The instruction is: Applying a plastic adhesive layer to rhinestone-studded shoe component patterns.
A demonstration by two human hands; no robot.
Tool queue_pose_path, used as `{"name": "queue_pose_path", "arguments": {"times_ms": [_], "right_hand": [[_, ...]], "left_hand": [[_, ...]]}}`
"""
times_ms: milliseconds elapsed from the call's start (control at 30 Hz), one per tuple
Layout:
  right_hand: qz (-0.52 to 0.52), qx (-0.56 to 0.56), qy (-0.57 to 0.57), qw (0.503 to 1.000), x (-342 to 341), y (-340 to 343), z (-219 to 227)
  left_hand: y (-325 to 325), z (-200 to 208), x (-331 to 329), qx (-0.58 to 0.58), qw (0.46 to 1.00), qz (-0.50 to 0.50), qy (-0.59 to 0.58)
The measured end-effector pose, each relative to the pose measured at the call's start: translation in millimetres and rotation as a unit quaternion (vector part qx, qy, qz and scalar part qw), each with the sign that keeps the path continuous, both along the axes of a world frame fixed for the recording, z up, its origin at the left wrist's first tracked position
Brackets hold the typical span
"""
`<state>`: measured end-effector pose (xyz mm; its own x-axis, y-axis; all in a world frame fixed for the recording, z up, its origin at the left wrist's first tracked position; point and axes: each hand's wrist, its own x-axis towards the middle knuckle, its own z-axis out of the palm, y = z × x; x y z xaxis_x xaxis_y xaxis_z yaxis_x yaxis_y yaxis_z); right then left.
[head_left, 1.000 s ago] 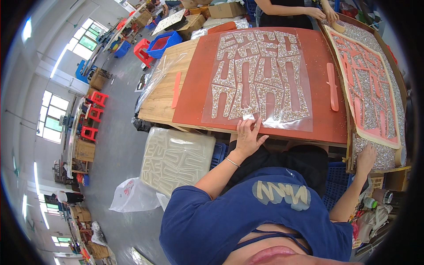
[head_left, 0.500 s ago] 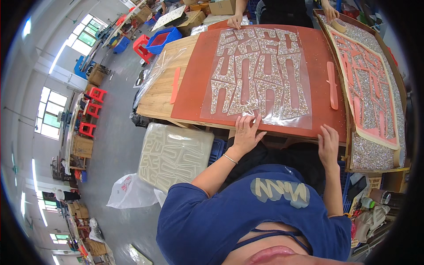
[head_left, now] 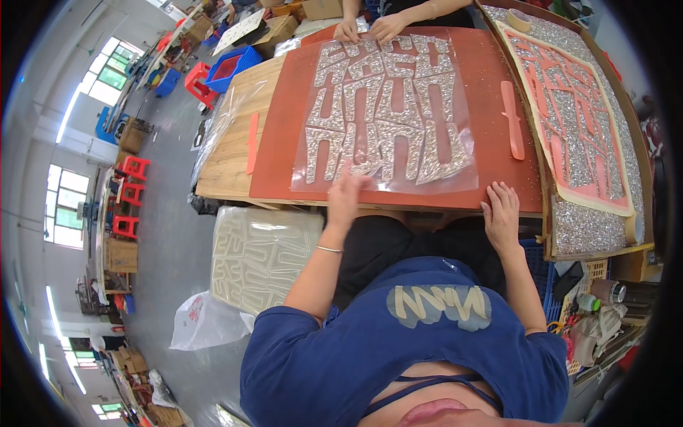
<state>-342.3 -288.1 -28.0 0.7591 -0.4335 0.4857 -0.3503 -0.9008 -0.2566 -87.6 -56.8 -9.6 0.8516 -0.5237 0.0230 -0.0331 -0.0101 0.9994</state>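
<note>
My left hand (head_left: 346, 197) is over the near edge of a clear film sheet (head_left: 445, 186), its fingers smeared by motion. I cannot make out whether it touches the sheet. Rows of glittering silver, U- and E-like cut-out shapes (head_left: 400, 146) cover the film, which lies on a red-brown mat (head_left: 274, 160). At the mat's near right edge rests my right hand (head_left: 504, 217), fingers spread and nothing held. Across the table, a co-worker's two hands (head_left: 370, 30) are at the film's far edge.
Pink flat scrapers lie right (head_left: 511, 121) and left (head_left: 252, 144) of the film. To the right stands a shallow tray (head_left: 548, 235) of glitter bits with a pink stencil (head_left: 599, 171) and tape rolls (head_left: 519, 20). A plastic-wrapped stack (head_left: 265, 249) sits below left.
My left hand has come off its place at the film's near edge and is moving. My right hand has settled on the mat's edge. Both co-worker's hands are now together at the film's far edge.
</note>
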Motion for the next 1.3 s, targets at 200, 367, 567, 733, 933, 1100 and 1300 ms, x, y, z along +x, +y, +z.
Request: {"name": "queue_pose_path", "arguments": {"times_ms": [200, 367, 567, 733, 933, 1100, 1300], "right_hand": [[0.002, 0.087, -0.03, 0.996, 6, -5, 11], [0.038, 0.077, -0.095, 0.992, 25, -9, 24], [0.066, 0.029, -0.044, 0.996, 40, -16, 17], [0.048, 0.035, -0.076, 0.995, 27, -16, 8], [0.051, 0.029, -0.102, 0.993, 31, -19, 12], [0.087, -0.003, -0.083, 0.993, 52, -24, 4], [0.049, 0.031, -0.076, 0.995, 58, -35, -14]], "left_hand": [[2, -9, 25, 0.058, 0.997, 0.012, -0.054], [-17, -21, -9, 0.201, 0.945, -0.028, -0.255], [-28, -19, -31, 0.227, 0.886, -0.047, -0.402], [-27, -26, -43, 0.247, 0.843, -0.048, -0.476], [-29, -29, -54, 0.271, 0.81, -0.021, -0.52], [-22, -34, -66, 0.273, 0.801, -0.043, -0.531], [-4, -38, -63, 0.196, 0.832, -0.084, -0.512]]}}
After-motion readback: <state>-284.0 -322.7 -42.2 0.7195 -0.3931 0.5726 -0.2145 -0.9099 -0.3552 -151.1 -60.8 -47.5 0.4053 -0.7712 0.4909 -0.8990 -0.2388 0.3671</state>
